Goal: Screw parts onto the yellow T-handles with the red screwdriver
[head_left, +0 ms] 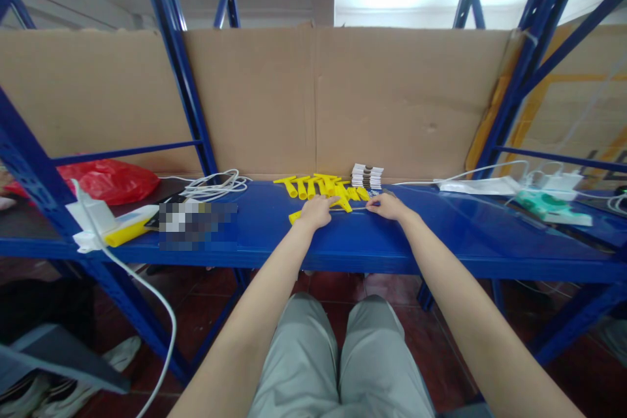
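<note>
My left hand (317, 212) is closed over a yellow T-shaped plastic piece (294, 217), whose round end sticks out to the left of my fingers. From its right side a thin pale strand (358, 209) runs across to my right hand (386, 206), which pinches the strand's far end between thumb and fingers. Just behind the hands, several more yellow T-shaped pieces (311, 187) lie in a row and a loose heap. A small stack of white folded strips with dark bands (366, 176) sits behind my right hand.
The blue shelf table (274, 235) has a cardboard panel (392, 98) behind it and blue posts (189, 78) at both sides. On the left lie a red plastic bag (105, 179), coiled white cable (215, 186) and a power strip (93, 222). Chargers (553, 186) and a green-white item (551, 208) occupy the right.
</note>
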The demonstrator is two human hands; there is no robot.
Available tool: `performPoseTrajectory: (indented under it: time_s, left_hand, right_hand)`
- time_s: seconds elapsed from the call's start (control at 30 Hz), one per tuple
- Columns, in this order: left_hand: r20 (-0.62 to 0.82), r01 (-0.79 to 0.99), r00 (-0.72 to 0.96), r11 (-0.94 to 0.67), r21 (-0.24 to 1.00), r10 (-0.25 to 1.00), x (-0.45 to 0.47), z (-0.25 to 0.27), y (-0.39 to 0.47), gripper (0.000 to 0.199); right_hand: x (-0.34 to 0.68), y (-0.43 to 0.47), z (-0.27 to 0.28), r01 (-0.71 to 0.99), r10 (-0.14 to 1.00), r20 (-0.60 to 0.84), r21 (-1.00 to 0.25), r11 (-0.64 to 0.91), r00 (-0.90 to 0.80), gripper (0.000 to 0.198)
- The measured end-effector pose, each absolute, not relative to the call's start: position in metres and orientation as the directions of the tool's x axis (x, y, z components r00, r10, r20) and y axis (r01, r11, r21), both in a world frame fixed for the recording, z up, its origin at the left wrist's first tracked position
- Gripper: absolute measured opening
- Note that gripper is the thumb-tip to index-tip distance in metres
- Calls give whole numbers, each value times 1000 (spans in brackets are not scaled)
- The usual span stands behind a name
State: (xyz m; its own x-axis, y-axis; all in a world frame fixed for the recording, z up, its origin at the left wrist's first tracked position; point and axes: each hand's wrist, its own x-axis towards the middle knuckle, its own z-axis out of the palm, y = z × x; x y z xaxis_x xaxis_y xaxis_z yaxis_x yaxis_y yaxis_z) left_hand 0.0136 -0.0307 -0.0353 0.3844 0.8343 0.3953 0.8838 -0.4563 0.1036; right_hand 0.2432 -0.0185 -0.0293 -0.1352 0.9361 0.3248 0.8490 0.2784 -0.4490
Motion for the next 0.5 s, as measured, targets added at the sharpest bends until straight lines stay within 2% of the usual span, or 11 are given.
performPoseTrajectory:
  time_s: [0.13, 0.3, 0.43, 0.5]
  left_hand:
    - [428, 888, 336, -434, 154, 839, 8, -37, -28, 55]
    - [442, 837, 337, -479, 265, 832, 9, -36, -30, 52]
    - [433, 775, 388, -542, 324, 814, 11, -34, -34, 45]
    - [411, 756, 422, -564, 332, 808, 13, -33, -35, 41]
  right_hand:
    - [255, -19, -29, 929, 968, 251, -353, 112, -22, 15]
    - [284, -11, -33, 956, 950, 260, -277, -97, 171, 18]
    - [300, -6, -37, 865, 841, 275, -342, -368, 466, 24]
    - [304, -6, -39, 823, 794, 288, -389, -415, 536, 30]
